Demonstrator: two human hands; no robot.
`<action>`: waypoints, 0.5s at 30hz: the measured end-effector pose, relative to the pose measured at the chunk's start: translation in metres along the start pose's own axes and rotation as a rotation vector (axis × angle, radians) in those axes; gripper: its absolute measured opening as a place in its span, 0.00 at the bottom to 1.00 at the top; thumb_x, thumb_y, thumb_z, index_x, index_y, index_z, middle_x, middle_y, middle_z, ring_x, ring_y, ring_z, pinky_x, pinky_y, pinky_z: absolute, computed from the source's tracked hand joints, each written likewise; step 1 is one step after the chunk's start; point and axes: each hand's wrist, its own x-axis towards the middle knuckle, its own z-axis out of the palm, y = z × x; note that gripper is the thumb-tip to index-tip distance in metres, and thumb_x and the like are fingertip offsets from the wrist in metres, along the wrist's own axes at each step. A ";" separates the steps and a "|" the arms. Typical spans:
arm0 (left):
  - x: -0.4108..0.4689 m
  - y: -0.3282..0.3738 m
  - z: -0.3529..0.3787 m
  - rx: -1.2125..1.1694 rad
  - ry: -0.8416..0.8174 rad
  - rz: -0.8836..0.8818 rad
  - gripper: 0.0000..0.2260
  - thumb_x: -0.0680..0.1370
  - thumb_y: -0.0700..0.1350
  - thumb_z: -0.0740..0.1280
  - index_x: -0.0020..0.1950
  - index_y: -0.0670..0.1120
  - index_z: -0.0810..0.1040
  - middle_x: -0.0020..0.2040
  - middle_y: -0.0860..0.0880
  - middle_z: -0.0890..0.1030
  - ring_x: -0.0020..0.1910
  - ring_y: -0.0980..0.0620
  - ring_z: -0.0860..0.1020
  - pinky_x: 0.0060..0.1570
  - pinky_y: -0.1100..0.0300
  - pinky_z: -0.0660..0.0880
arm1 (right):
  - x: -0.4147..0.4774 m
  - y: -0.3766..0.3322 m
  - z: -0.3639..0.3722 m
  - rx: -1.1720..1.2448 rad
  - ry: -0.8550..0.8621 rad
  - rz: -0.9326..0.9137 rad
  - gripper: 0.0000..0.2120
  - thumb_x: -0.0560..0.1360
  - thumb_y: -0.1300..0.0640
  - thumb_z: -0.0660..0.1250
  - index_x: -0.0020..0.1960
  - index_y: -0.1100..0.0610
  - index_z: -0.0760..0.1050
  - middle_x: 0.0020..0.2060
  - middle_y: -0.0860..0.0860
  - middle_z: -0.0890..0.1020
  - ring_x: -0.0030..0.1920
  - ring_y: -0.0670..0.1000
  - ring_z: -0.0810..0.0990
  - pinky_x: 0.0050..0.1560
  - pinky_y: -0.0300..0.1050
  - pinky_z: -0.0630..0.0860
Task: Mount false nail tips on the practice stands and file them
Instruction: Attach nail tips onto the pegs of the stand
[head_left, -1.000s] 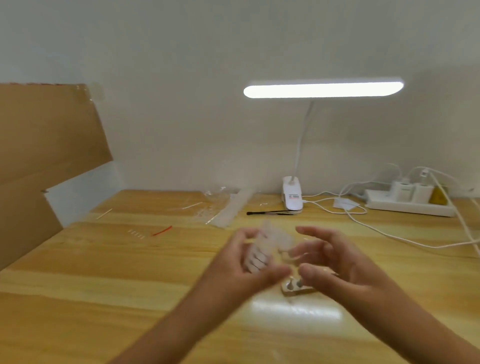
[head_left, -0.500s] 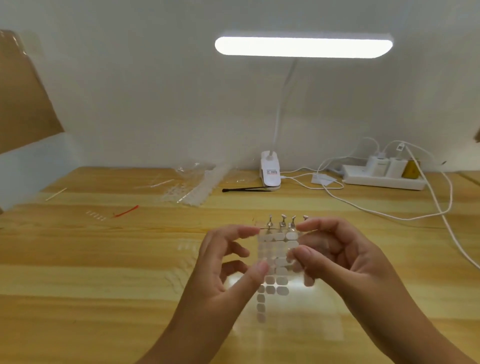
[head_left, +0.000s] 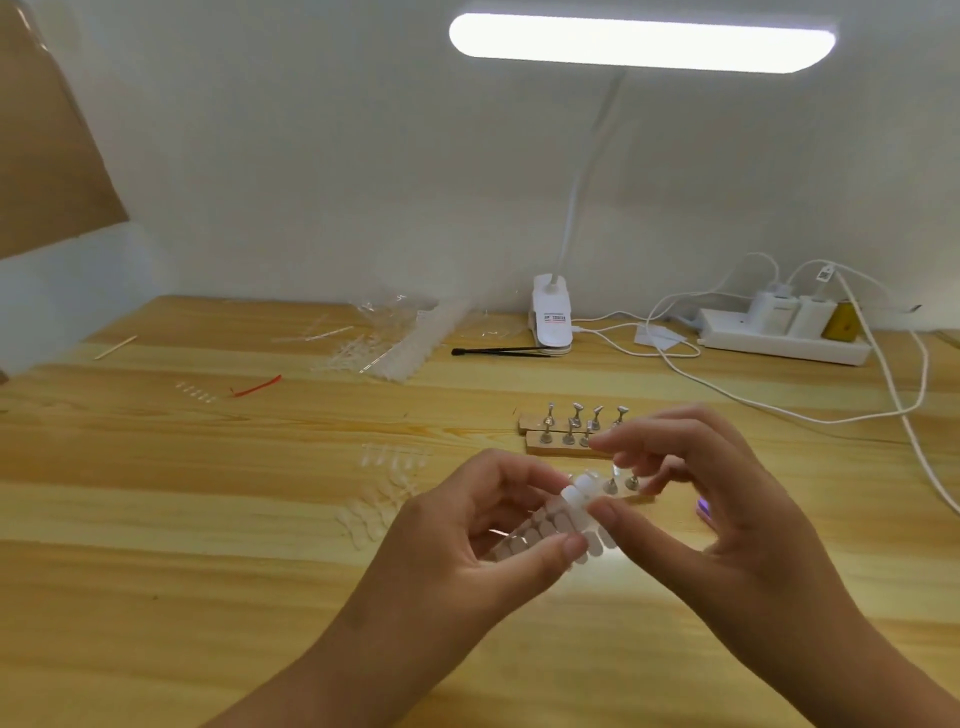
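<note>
My left hand (head_left: 467, 540) holds a clear sheet of white adhesive tabs (head_left: 545, 530) between thumb and fingers, the sheet tilted and curled. My right hand (head_left: 696, 509) pinches the sheet's upper end with thumb and forefinger. Just behind my hands, wooden practice stands (head_left: 566, 447) with small metal pegs sit on the table; more pegs (head_left: 621, 484) show between my fingers. Loose clear nail tips (head_left: 387, 493) lie on the table left of my hands.
A clip lamp (head_left: 553, 325) stands at the back, its lit bar overhead. A black tool (head_left: 498, 352) lies beside it. A power strip (head_left: 784, 338) with chargers and white cables runs along the right. Plastic packaging (head_left: 389, 343), a red strip (head_left: 257, 387) and a wooden stick (head_left: 115, 347) lie left.
The view has dropped and steadied. The tab sheet went from hanging flat between both hands to tilted and curled, and the stands are now visible behind my hands.
</note>
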 end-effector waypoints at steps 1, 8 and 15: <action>0.000 0.001 0.000 0.060 0.005 0.031 0.13 0.70 0.51 0.77 0.51 0.60 0.80 0.46 0.54 0.85 0.46 0.55 0.84 0.46 0.62 0.80 | 0.000 0.000 -0.001 -0.050 -0.008 -0.024 0.12 0.71 0.44 0.68 0.54 0.39 0.76 0.50 0.40 0.75 0.52 0.46 0.76 0.50 0.28 0.70; -0.001 0.006 -0.010 0.888 0.086 0.499 0.10 0.76 0.51 0.67 0.57 0.55 0.76 0.49 0.60 0.80 0.46 0.61 0.78 0.37 0.61 0.78 | -0.002 0.003 0.001 -0.184 -0.040 -0.112 0.08 0.73 0.47 0.67 0.50 0.45 0.80 0.56 0.39 0.72 0.57 0.51 0.74 0.56 0.35 0.69; -0.003 0.007 -0.008 0.976 0.081 0.518 0.09 0.75 0.49 0.66 0.53 0.49 0.80 0.46 0.55 0.81 0.43 0.56 0.80 0.33 0.59 0.78 | -0.004 0.007 0.006 -0.364 -0.021 -0.203 0.08 0.74 0.49 0.67 0.48 0.50 0.81 0.57 0.45 0.74 0.56 0.45 0.69 0.58 0.30 0.63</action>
